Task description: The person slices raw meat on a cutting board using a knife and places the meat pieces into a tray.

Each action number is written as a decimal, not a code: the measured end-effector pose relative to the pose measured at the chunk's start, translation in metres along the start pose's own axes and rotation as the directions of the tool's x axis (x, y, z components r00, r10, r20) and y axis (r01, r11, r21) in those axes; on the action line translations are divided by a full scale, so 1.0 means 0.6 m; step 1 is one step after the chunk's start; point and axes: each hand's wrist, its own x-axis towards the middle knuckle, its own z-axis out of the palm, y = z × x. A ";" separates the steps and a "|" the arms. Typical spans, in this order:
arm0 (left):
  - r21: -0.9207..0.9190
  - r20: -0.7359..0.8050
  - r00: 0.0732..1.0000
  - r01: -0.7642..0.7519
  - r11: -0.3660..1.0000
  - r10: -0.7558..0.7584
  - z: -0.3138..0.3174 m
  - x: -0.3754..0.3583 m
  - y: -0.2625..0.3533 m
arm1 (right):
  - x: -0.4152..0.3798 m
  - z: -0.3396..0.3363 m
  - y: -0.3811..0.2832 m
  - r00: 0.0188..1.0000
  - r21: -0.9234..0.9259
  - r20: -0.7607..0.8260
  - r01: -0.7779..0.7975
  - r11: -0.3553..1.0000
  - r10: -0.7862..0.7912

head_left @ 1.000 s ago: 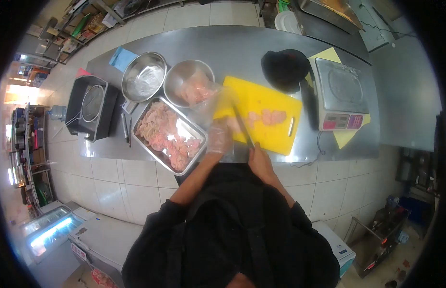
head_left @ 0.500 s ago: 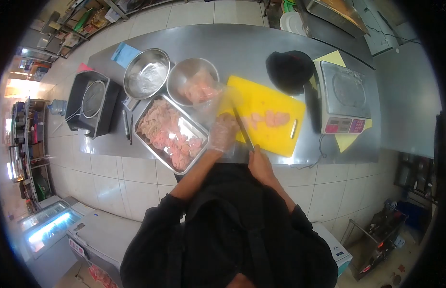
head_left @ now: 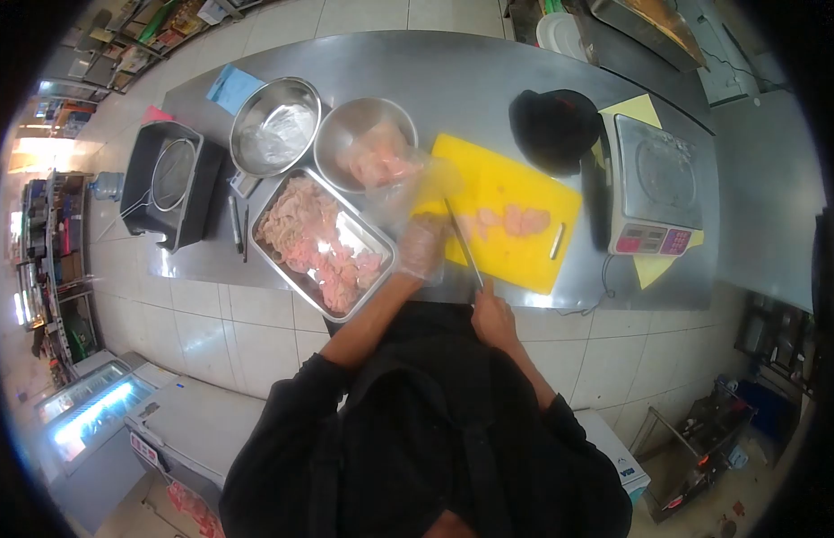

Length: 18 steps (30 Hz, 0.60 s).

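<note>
Right hand (head_left: 494, 318) closed on the knife (head_left: 464, 242) handle, blade angled over the left part of the yellow board (head_left: 455, 160). Left hand (head_left: 421, 248), in a clear glove, at the board's left edge — can't tell if its fingers are apart or together, too blurred. Cut meat pieces (head_left: 527, 221) lie on the board, right of the blade. Metal tray (head_left: 352, 233) of meat just left of the gloved hand — steel bowl (head_left: 338, 134) with bagged meat (head_left: 381, 160) beyond it.

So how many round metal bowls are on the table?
2: the left bowl, with clear plastic inside, and the right bowl, nearer the yellow board, with pink meat.
</note>
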 end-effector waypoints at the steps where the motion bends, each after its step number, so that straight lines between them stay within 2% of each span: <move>1: -0.001 0.003 1.000 0.003 1.000 -0.003 0.000 0.000 -0.001 | 0.007 0.010 0.007 0.999 -0.005 -0.031 0.027 1.000 -0.027; 3: 0.043 0.054 0.995 -0.090 0.995 0.088 -0.013 0.002 0.004 | 0.014 0.014 0.006 0.997 -0.009 -0.056 0.052 0.999 -0.052; 7: 0.141 0.086 0.991 -0.115 0.983 0.103 0.004 0.002 -0.005 | 0.071 0.013 -0.014 0.994 0.014 -0.035 0.108 0.994 -0.107; 12: 0.025 0.074 0.996 -0.048 0.999 0.046 0.008 -0.002 -0.016 | 0.145 0.008 -0.058 0.975 -0.066 -0.128 0.173 0.983 -0.180; 15: -0.003 0.091 0.996 -0.013 1.000 0.013 -0.018 0.010 0.004 | 0.148 -0.008 -0.063 0.981 -0.059 -0.072 0.178 0.982 -0.182; 16: -0.003 0.083 0.996 -0.015 1.000 0.016 -0.029 0.016 0.015 | 0.147 -0.004 -0.058 0.982 -0.056 -0.073 0.168 0.984 -0.172; 18: 0.047 -0.058 0.997 -0.053 0.997 0.056 -0.042 0.021 0.035 | 0.145 -0.002 -0.054 0.985 -0.052 -0.071 0.157 0.986 -0.160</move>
